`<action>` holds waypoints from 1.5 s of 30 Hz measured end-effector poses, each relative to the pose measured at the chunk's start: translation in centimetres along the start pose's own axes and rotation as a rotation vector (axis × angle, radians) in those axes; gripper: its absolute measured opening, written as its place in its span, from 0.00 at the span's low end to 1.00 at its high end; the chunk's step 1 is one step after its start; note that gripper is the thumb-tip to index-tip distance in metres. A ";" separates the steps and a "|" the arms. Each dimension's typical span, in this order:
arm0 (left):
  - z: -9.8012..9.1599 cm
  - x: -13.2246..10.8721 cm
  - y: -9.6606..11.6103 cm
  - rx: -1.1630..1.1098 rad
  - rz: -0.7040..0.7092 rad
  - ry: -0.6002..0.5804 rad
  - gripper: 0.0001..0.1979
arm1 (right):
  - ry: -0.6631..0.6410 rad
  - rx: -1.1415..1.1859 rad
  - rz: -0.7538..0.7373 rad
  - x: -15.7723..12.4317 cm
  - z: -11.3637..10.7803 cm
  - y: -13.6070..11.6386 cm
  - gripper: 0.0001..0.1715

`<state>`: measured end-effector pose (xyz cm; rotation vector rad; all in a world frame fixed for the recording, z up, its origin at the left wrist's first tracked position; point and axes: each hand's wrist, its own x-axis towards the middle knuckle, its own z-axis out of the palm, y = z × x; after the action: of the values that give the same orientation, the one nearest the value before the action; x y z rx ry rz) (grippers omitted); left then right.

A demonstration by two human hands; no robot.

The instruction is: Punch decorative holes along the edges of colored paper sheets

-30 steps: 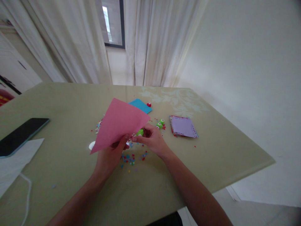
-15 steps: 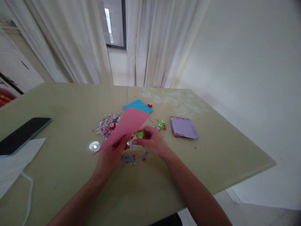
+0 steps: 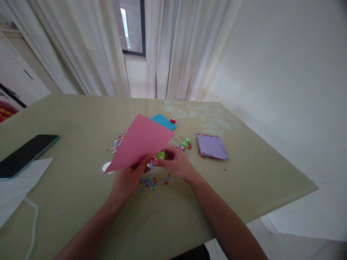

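Observation:
My left hand (image 3: 129,181) is closed on the lower edge of a pink sheet of paper (image 3: 141,141), which is tilted above the table. Between the thumb and fingers of my right hand (image 3: 179,163) is a small green paper punch (image 3: 161,155), at the lower right edge of the sheet. The sheet hides part of what lies behind it. Loose confetti bits (image 3: 148,182) lie on the table below my hands.
Beyond the sheet lie blue paper (image 3: 164,121) and a red punch (image 3: 172,120). Green punches with eyes (image 3: 186,143) stand to the right, near a stack of punched-edge cards (image 3: 213,147). A confetti pile (image 3: 117,142), phone (image 3: 25,153), white paper (image 3: 23,189) and cable (image 3: 34,220) are at left.
The pink sheet has turned so more of its face shows, now covering most of the confetti pile and the punches there. Both hands stay nearly in place, the green punch still held.

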<state>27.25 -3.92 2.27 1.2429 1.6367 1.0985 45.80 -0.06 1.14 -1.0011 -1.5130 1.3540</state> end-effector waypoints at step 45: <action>0.6 -0.6 0.6 0.016 -0.018 -0.068 0.22 | 0.079 0.186 0.157 0.0 1.1 0.1 0.31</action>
<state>28.06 -4.32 2.67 1.2603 1.6053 1.0235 44.75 -0.35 0.95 -1.0590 -1.2465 1.5163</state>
